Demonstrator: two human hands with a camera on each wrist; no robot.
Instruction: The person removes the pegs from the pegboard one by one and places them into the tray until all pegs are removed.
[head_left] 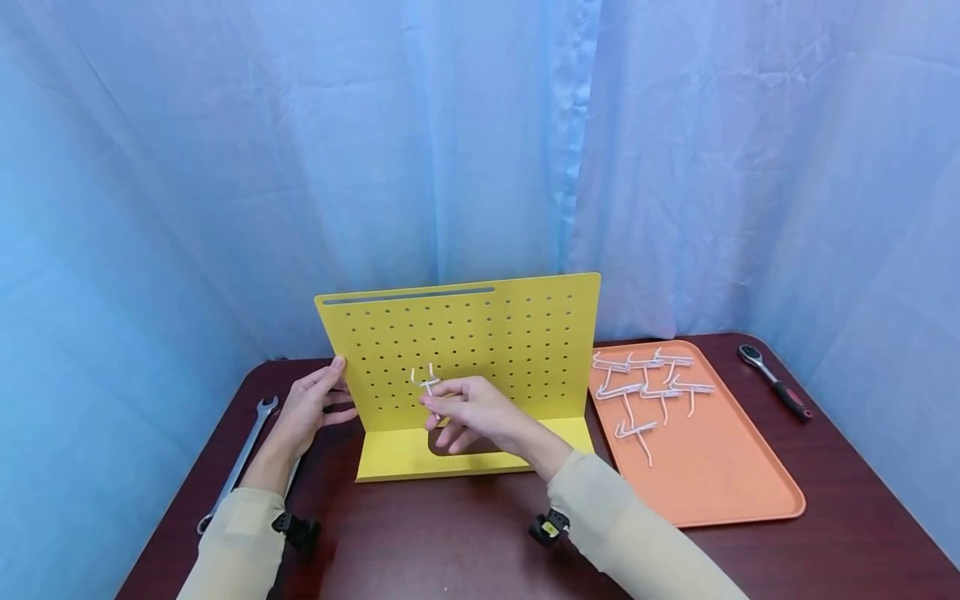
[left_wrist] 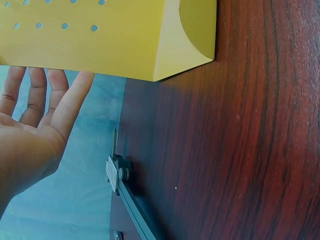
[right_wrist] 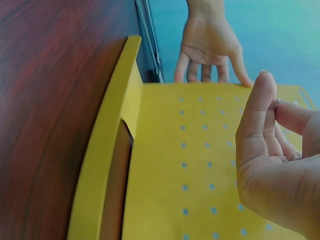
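A yellow pegboard point(head_left: 536, 358) stands upright on its folded base. At its left edge is my left hand point(head_left: 303, 408), with fairly straight fingers; the thumb touches the edge, and some fingertips pass behind it. My right hand point(head_left: 480, 412) pinches a white wire peg hook point(head_left: 429, 383) between thumb and fingers, in front of the board's lower left part. The hook's two prongs point up, towards the holes; I cannot tell whether they touch the board. In the right wrist view the right hand point(right_wrist: 280, 155) mostly hides the hook.
Several more white hooks lie on an orange tray point(head_left: 712, 467) at right. Beyond it lies a ratchet wrench point(head_left: 776, 383). A combination wrench point(head_left: 240, 462) lies at the left table edge, with a caliper point(left_wrist: 120, 175) near it. Curtains point(head_left: 480, 142) hang behind the dark wooden table point(head_left: 427, 542).
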